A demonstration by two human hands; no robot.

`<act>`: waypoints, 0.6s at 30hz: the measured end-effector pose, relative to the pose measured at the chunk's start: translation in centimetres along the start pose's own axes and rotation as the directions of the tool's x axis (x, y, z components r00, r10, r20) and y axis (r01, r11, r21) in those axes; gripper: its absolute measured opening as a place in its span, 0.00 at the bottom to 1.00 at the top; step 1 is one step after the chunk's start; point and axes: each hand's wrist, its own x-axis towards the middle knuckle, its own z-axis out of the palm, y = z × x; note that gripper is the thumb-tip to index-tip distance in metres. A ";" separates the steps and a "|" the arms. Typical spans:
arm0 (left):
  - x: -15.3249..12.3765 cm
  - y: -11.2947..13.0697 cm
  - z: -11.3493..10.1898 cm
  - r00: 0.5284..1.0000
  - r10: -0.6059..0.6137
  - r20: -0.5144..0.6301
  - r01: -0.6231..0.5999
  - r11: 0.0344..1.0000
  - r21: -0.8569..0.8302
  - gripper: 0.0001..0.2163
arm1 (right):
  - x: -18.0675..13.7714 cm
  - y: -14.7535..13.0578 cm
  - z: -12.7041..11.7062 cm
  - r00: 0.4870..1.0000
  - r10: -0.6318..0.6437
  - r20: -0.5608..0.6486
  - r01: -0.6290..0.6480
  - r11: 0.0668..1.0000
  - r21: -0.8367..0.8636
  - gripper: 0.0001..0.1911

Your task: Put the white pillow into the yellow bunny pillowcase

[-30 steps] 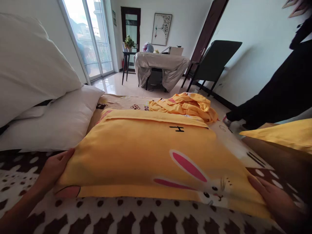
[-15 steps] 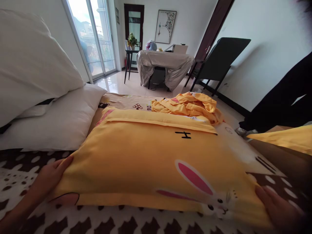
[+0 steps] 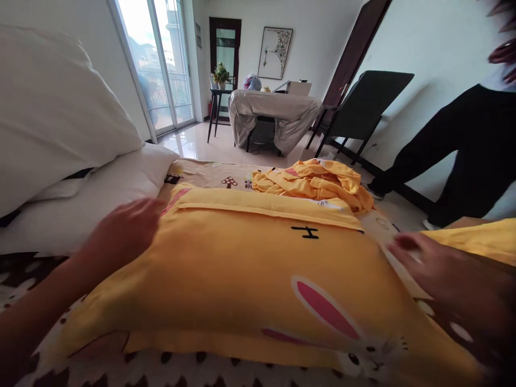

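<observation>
A pillow in a yellow pillowcase (image 3: 226, 258) lies before me, with a pink-eared rabbit and a black letter H printed on it. My left hand (image 3: 131, 228) is at the pillow's left side near the far corner; its fingers are smeared by motion, so any contact is unclear. Off the right edge of the pillow, my right hand (image 3: 431, 263) hovers with fingers loosely curved, apart from the thumb, holding nothing. Beyond the pillow sits a crumpled yellow cloth (image 3: 318, 180) with printed patches.
White pillows (image 3: 60, 123) are stacked on the left. A patterned blanket (image 3: 201, 169) lies underneath. More yellow fabric (image 3: 479, 239) is at the right, near a standing person in black trousers (image 3: 455, 145). Farther back are a dark chair (image 3: 374, 102) and a covered table (image 3: 274, 102).
Both hands have let go of the pillow's near side edges and moved away from me along its sides. The person at the right shows more fully.
</observation>
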 end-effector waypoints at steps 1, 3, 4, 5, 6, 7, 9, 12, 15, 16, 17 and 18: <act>3.5 2.4 -0.9 0.998 0.064 0.012 -0.064 0.998 -0.013 0.16 | 2.5 -4.4 -0.6 0.994 -0.104 0.019 0.103 0.993 0.059 0.20; 10.5 7.5 -1.7 0.976 0.151 0.158 -0.135 0.985 -0.107 0.17 | 7.2 -12.8 -1.3 0.933 -0.349 0.085 0.333 0.930 0.154 0.23; 13.5 9.8 -1.3 0.954 0.187 0.235 -0.157 0.978 -0.140 0.18 | 9.1 -16.4 -1.1 0.896 -0.427 0.123 0.403 0.897 0.181 0.24; 16.1 11.8 -0.5 0.929 0.212 0.303 -0.167 0.972 -0.166 0.17 | 10.7 -19.1 -0.5 0.872 -0.469 0.139 0.437 0.875 0.208 0.23; 17.9 13.3 0.8 0.922 0.224 0.315 -0.173 0.968 -0.183 0.17 | 12.0 -21.0 0.6 0.854 -0.493 0.164 0.453 0.861 0.232 0.24; 19.1 14.2 2.5 0.919 0.222 0.325 -0.165 0.967 -0.193 0.17 | 12.8 -22.0 2.0 0.839 -0.504 0.205 0.455 0.856 0.244 0.25; 19.8 14.3 6.3 0.909 0.216 0.356 -0.139 0.964 -0.228 0.17 | 13.3 -21.6 5.5 0.799 -0.503 0.330 0.424 0.860 0.284 0.26; 18.6 10.8 11.2 0.888 0.134 0.439 -0.012 0.963 -0.270 0.24 | 12.6 -16.9 10.6 0.781 -0.434 0.449 0.300 0.891 0.341 0.29; 17.7 5.6 13.4 0.862 -0.008 0.506 0.162 0.952 -0.259 0.27 | 12.4 -10.7 13.5 0.827 -0.301 0.475 0.162 0.937 0.310 0.28; 17.6 3.8 13.8 0.856 -0.064 0.513 0.223 0.941 -0.255 0.26 | 12.4 -8.7 14.0 0.831 -0.254 0.496 0.120 0.951 0.286 0.27; 17.5 2.2 14.0 0.852 -0.126 0.508 0.288 0.923 -0.254 0.25 | 12.5 -6.8 14.5 0.832 -0.203 0.516 0.074 0.963 0.260 0.26; 17.4 0.8 14.3 0.850 -0.193 0.491 0.353 0.900 -0.258 0.23 | 12.5 -5.1 15.0 0.833 -0.161 0.529 0.033 0.970 0.242 0.25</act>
